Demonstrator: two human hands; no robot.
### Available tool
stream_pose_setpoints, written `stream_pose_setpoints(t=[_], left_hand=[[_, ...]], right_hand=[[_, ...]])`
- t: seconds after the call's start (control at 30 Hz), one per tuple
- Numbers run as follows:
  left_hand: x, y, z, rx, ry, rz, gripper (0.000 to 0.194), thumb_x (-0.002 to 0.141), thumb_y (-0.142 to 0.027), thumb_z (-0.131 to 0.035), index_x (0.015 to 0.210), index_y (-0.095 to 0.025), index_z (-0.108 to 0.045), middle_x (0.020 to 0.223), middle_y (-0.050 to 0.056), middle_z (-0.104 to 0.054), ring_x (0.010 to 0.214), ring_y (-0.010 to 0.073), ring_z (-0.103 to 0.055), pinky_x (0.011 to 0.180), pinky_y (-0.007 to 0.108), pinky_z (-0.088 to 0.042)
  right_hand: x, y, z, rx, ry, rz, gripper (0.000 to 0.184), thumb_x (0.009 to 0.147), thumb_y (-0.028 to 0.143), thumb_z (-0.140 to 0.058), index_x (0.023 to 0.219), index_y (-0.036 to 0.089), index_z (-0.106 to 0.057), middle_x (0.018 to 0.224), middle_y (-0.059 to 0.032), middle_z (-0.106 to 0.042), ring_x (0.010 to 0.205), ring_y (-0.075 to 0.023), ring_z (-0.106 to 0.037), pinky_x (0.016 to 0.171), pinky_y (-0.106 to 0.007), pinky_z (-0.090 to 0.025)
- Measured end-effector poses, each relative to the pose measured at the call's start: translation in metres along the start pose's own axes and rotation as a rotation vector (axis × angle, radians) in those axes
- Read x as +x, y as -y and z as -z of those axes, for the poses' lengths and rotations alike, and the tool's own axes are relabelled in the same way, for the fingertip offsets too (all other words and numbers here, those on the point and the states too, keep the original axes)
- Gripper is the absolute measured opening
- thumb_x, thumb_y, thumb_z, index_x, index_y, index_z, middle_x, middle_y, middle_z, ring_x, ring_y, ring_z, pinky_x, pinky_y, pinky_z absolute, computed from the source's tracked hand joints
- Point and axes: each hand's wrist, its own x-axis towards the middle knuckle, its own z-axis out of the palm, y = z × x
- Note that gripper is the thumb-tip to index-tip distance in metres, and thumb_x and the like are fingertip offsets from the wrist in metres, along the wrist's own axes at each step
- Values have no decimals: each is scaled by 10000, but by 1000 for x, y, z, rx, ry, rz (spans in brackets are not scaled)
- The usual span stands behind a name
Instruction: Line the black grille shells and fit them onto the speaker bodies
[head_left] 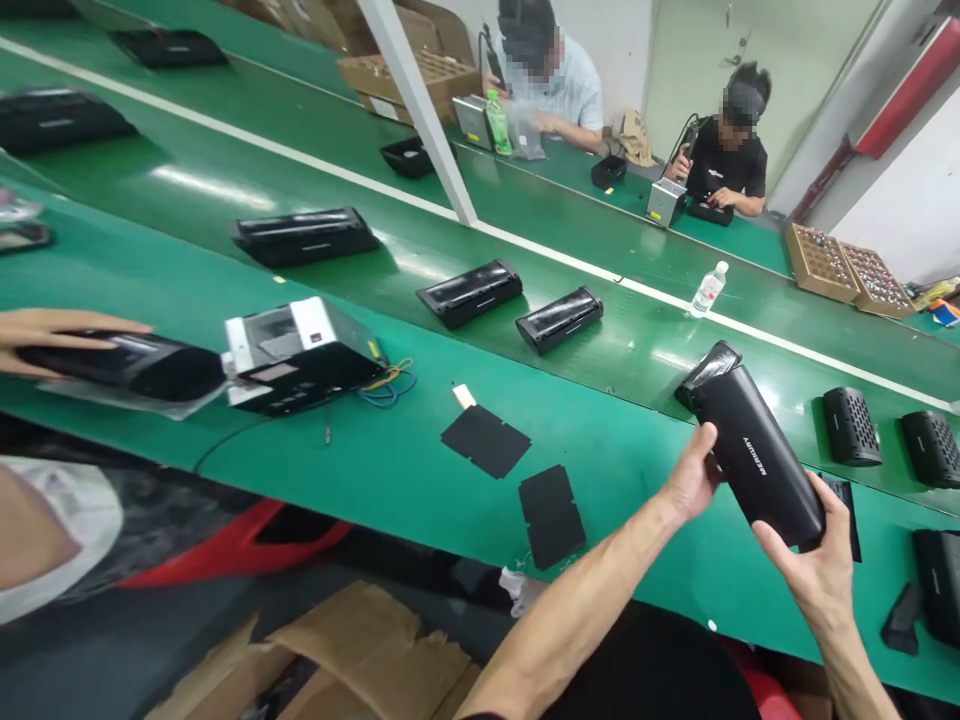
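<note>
Both my hands hold a long black plastic casing [765,455] printed with MERKURY, raised and tilted over the green bench. My left hand [694,475] grips its upper left end, thumb on the side. At the lower right end, my right hand [821,555] wraps round the casing, with its thumb at the near edge. Just behind the upper end is a shiny black casing [712,368], partly hidden. Two flat black sheets [487,440] with notched edges lie on the bench to the left of my hands. A dark piece [847,510] shows partly behind my right hand.
Black casings [469,290] lie along the green conveyor [637,370], with perforated ones [851,425] to the right. A small machine [300,355] stands left, beside a co-worker's hand [67,340] on another casing. A water bottle [709,290] stands beyond. Two people work across the line.
</note>
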Motion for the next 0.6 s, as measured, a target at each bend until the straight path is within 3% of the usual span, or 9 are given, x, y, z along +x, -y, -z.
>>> stream_pose_setpoints(t=[0.1, 0.17, 0.23, 0.33, 0.47, 0.53, 0.6], left_hand=[[6, -58, 10, 281, 157, -174, 1010, 625, -539, -989, 1514, -297, -575, 1455, 105, -679, 1446, 374, -539, 1208, 547, -415], [11, -87, 12, 494, 314, -171, 1040, 558, -383, -1032, 1504, -278, -613, 1535, 114, -626, 1515, 421, -453, 1267, 549, -332], [14, -101, 12, 620, 394, -144, 971, 582, -340, -1011, 1481, -257, -653, 1538, 112, -627, 1510, 456, -453, 1275, 554, -320], [18, -97, 14, 649, 322, -218, 857, 667, -406, -946, 1464, -245, -675, 1481, 96, -674, 1468, 459, -501, 1259, 568, -347], [23, -73, 17, 596, 235, -257, 841, 644, -500, -940, 1401, -209, -717, 1367, 107, -736, 1384, 450, -575, 1231, 557, -389], [21, -54, 12, 507, 123, -234, 920, 630, -553, -949, 1444, -223, -673, 1392, 114, -714, 1342, 420, -610, 1183, 527, -453], [13, -30, 4, 356, -42, -170, 1041, 654, -608, -937, 1565, -313, -527, 1498, 105, -640, 1308, 374, -639, 1095, 499, -533]], right_hand=[[-1, 0, 24, 17, 109, -91, 842, 737, 660, -833, 1421, 247, -571, 1380, -126, -620, 1235, -388, -623, 1007, -515, -531], [-3, 1, 32, 32, 171, -119, 812, 757, 662, -816, 1417, 258, -570, 1391, -120, -622, 1228, -379, -630, 995, -490, -540], [-3, 1, 34, 38, 196, -128, 795, 776, 657, -803, 1423, 261, -565, 1413, -120, -613, 1242, -380, -626, 995, -480, -541], [2, -1, 31, 62, 198, -118, 776, 781, 647, -801, 1413, 258, -576, 1420, -121, -612, 1256, -385, -619, 1001, -477, -539], [11, -4, 26, 92, 209, -151, 774, 780, 644, -804, 1410, 256, -578, 1395, -119, -614, 1220, -378, -629, 980, -477, -550], [12, -1, 21, 81, 187, -165, 783, 793, 645, -797, 1429, 254, -559, 1374, -122, -612, 1204, -379, -633, 978, -497, -553], [5, 5, 12, 37, 69, -100, 785, 805, 625, -801, 1443, 243, -550, 1378, -139, -590, 1260, -402, -604, 1049, -559, -519]])
